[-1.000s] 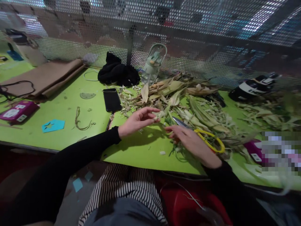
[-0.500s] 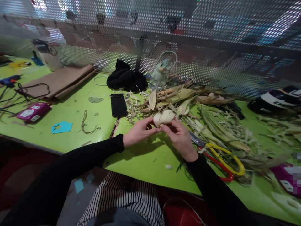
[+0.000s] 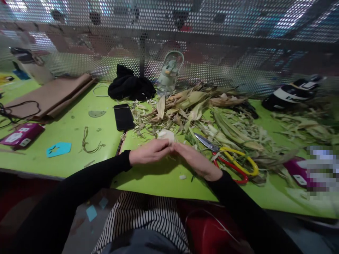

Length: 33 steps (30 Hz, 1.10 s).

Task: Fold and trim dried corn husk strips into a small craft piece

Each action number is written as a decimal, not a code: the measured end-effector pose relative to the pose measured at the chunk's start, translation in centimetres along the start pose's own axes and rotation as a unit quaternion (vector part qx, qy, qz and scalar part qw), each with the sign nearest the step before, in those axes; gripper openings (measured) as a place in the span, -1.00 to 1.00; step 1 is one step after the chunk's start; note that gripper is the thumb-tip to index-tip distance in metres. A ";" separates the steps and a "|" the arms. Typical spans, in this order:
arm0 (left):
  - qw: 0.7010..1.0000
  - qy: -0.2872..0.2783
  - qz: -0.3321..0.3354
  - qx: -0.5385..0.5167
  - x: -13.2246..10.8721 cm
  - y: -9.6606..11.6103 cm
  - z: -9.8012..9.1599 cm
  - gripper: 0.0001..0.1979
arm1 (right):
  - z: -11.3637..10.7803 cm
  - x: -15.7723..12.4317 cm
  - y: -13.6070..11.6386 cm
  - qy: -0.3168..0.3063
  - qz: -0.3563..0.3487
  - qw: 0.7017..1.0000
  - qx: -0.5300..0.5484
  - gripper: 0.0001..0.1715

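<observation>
A pale cream husk piece (image 3: 166, 134) shows just beyond my fingertips, over the green table (image 3: 148, 181). My left hand (image 3: 151, 151) reaches in from the left, its fingers pressed together and holding the piece from the near side. From the right comes my right hand (image 3: 195, 160), fingers straight and close together, its tips meeting the left fingertips at the husk piece. The undersides of both hands are hidden. Scissors (image 3: 212, 145) with yellow and red handles lie beside my right hand, blades partly over husk strips.
Dried corn husks (image 3: 196, 100) and shreds are heaped behind and right. A phone (image 3: 124, 117), black cloth (image 3: 131, 84) and green bottle (image 3: 168, 76) stand or lie behind. A blue tag (image 3: 58, 149) and twine (image 3: 86, 143) lie left; a black bottle (image 3: 291, 93) lies far right.
The view has shifted, so the table items sit further left. My fingers have straightened and come together over the husk piece, which is now more covered.
</observation>
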<state>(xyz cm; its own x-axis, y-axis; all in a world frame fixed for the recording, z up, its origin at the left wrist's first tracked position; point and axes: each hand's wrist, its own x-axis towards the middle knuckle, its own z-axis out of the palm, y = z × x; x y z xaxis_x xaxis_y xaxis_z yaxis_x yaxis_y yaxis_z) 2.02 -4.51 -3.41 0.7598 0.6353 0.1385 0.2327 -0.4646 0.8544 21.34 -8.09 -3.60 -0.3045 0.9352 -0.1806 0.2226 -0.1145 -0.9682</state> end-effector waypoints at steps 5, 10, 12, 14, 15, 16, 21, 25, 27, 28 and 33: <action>0.998 -0.022 0.026 0.059 -0.1 -0.5 0.9 -0.78 | 3.3 0.2 -0.4 0.064 -0.063 0.986 0.138 -0.66; 0.998 -0.021 -0.015 0.063 0.1 -0.4 -1.0 -0.71 | 2.0 0.3 -1.5 0.169 -0.095 0.968 0.161 -0.64; 0.997 -0.028 -0.036 0.070 0.1 -0.3 -2.0 -0.67 | 0.8 0.2 -1.9 0.193 -0.104 0.963 0.157 -0.62; 0.996 -0.031 -0.035 0.081 0.2 -0.3 -2.8 -0.65 | -0.1 0.1 -2.1 0.208 -0.106 0.962 0.144 -0.59; 0.995 -0.036 -0.034 0.091 0.2 -0.3 -3.0 -0.64 | -0.5 0.0 -2.2 0.214 -0.102 0.963 0.128 -0.57; 0.993 -0.042 -0.034 0.106 0.3 -0.4 -3.2 -0.63 | -0.8 -0.1 -2.2 0.217 -0.094 0.966 0.107 -0.56; 0.975 -0.025 -0.049 0.213 0.4 -0.6 -3.8 -0.67 | -1.7 -0.8 -2.1 0.208 -0.051 0.976 0.033 -0.52; 0.956 0.019 -0.044 0.289 0.2 -0.5 -3.5 -0.71 | -1.9 -0.9 -1.5 0.197 -0.060 0.978 0.020 -0.54; 0.956 0.043 -0.023 0.291 0.1 -0.3 -2.9 -0.70 | -1.8 -0.8 -1.3 0.179 -0.066 0.982 -0.010 -0.57; 0.959 0.050 -0.008 0.277 0.0 -0.1 -2.5 -0.61 | -1.6 -0.7 -1.2 0.167 -0.069 0.983 -0.030 -0.58; 0.992 0.001 -0.008 0.125 0.1 0.5 -0.7 -0.72 | 0.1 -0.5 -1.2 0.114 -0.075 0.988 -0.076 -0.60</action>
<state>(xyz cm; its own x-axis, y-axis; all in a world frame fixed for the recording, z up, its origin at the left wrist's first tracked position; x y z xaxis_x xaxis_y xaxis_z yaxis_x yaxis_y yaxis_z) 1.77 -4.26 -2.59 0.7537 0.6449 0.1269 0.3879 -0.5923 0.7062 21.10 -8.48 -2.42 -0.1319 0.9910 0.0244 0.3322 0.0674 -0.9408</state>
